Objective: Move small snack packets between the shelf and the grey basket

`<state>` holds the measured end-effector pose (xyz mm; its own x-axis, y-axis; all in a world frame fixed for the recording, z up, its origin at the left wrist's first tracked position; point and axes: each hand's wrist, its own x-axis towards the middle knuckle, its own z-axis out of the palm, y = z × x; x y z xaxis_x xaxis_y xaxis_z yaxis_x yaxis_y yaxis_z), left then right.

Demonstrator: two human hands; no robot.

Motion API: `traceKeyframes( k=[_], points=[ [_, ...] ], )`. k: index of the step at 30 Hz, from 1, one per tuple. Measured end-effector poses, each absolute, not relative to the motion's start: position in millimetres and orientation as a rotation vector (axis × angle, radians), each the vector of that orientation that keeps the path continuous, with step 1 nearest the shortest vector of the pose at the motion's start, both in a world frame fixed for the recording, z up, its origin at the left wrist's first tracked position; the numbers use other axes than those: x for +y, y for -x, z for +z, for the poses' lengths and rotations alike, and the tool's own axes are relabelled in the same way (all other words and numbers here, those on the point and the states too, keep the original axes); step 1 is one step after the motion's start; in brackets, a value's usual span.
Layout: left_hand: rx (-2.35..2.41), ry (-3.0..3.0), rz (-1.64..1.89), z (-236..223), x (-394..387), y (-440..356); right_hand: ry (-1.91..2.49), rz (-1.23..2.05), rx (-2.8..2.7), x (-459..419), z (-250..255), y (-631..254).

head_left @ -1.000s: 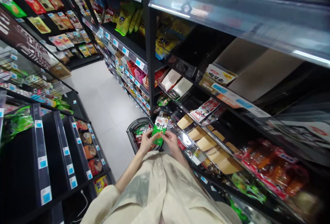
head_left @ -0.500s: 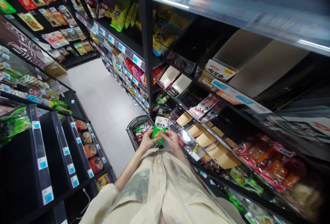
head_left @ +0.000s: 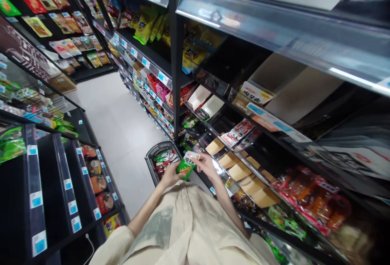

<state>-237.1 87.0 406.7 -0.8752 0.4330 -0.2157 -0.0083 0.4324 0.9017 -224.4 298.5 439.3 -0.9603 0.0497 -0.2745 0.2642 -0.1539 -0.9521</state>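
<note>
A green and white snack packet (head_left: 187,166) is held between my two hands in front of my body, tilted. My left hand (head_left: 171,174) grips its lower left side, thumb over the front. At the upper right edge, the fingers of my right hand (head_left: 206,165) pinch the packet. Just beyond my hands stands a dark plastic shopping basket (head_left: 151,151). Inside it lie several small packets (head_left: 165,157) in green, white and red.
Shelves (head_left: 176,66) with snack bags and price tags run along the right. Open cardboard display boxes (head_left: 240,171) sit on a low shelf near my right arm. Another shelf unit (head_left: 36,175) stands at the left, with the pale floor (head_left: 112,110) of the aisle between.
My right hand has moved up from the packet's lower edge to its upper right edge. The packet has tipped to the right. The view has shifted slightly.
</note>
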Motion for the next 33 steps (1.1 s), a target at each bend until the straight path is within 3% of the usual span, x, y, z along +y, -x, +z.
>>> traceKeyframes(
  k=[4, 9, 16, 19, 22, 33],
  points=[
    [2.146, -0.243, 1.585, 400, 90, 228, -0.241, -2.030, 2.064, 314, 461, 226],
    [1.807, -0.087, 1.855, 397, 96, 225, -0.249, -2.097, 2.409, 339, 508, 233],
    [1.725, -0.128, 1.923, 384, 90, 223, -0.213, -1.993, 3.592, 377, 579, 270],
    [1.705, -0.125, 1.951, 377, 90, 219, -0.136, -1.686, 3.999, 382, 580, 298],
    [1.693, -0.111, 1.978, 375, 92, 217, 0.053, -1.397, 4.062, 385, 565, 330],
    [1.817, 0.049, 2.042, 364, 78, 207, 0.106, -0.991, 3.891, 389, 533, 380]
  ],
)
